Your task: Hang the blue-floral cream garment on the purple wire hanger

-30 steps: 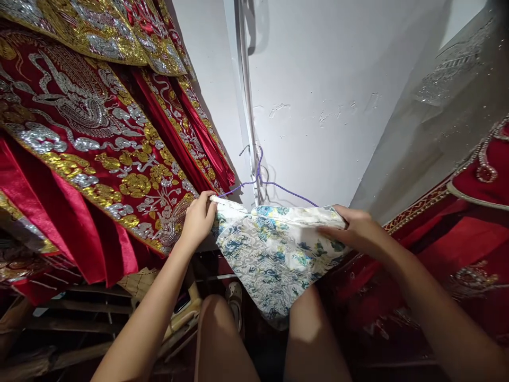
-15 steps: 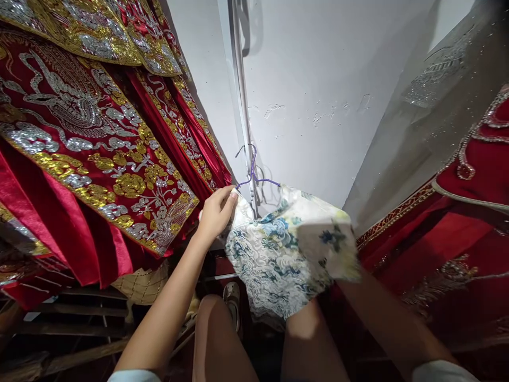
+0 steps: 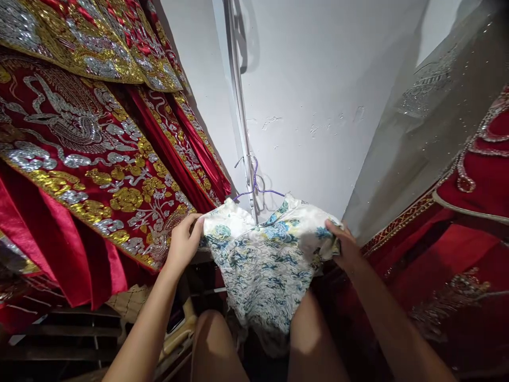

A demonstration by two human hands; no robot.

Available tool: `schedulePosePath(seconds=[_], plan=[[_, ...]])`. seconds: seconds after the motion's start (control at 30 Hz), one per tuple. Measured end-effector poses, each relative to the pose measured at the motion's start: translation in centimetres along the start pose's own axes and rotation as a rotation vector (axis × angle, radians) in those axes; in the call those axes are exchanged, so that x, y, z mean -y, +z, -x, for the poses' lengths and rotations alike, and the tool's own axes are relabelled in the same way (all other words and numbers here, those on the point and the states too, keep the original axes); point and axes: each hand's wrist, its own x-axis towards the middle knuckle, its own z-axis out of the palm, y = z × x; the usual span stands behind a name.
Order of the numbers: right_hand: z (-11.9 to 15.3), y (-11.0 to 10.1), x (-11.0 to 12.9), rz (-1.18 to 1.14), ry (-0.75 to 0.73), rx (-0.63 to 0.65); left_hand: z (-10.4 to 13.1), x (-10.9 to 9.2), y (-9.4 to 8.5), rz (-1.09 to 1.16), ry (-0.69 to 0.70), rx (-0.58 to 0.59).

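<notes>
a person's two bare hands are holding a floral top (image 3: 262, 265), white with blue, green and yellow, which is hanging at the centre, just above the person's knees (image 3: 217, 331). a purple hanger (image 3: 255, 178) is showing at the neckline, its arms running down into the cloth on both sides, and its hook is apparently resting on an upright metal rail (image 3: 238, 101) against a pale wall (image 3: 318, 69). the left hand (image 3: 185, 241) is pinching one sleeve edge between thumb and fingers; the right hand (image 3: 344, 241) is gripping the other sleeve, bunching it a little, its exact finger placement being partly hidden. as far as the view is showing, the hanging part is looking done: the neck is sitting open around the hanger, and both shoulders are lying spread. what is seemingly remaining is straightening: the body is creasing, the right sleeve is crumpling, the lower edge is falling into shadow, and neither hand is letting go yet. red embroidered cloth (image 3: 127, 199) is hanging at the left, and a red garment (image 3: 469, 244) is filling the right.
</notes>
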Motion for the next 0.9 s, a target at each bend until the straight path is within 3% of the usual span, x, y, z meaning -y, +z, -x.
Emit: schedulePosePath(seconds=[0.17,0.27,0.4,0.53,0.63,0.7,0.8,0.9], plan=[[0.4,-0.6,4.1,-0.201,0.096,-0.165,-1.4,-2.8,0.2,0.133,0.053,-0.230],[1.9,-0.3,5.9,-0.262,0.113,-0.216,-1.8,-4.1,-0.9,0.124,0.213,-0.154],[2.6,0.0,5.9,-0.319,0.105,-0.255,-1.3,-4.0,-1.5,-0.017,0.410,-0.006],[2.5,0.1,5.1,-0.267,0.055,-0.352,-0.3,-3.6,-0.9,-0.174,0.420,-0.074],[4.2,-0.1,4.9,-0.259,0.030,-0.381,0.8,-4.0,-0.3,-0.234,0.436,-0.109],[6.5,-0.1,4.9,-0.245,0.023,-0.294,1.5,-4.2,0.5,-0.244,0.477,-0.042],[10.8,0.4,4.9,-0.147,-0.024,-0.012,2.2,-3.9,2.8,-0.159,0.519,0.040],[14.0,2.1,5.2,-0.103,-0.041,0.357,2.7,-2.9,5.4,0.063,0.481,-0.097]])
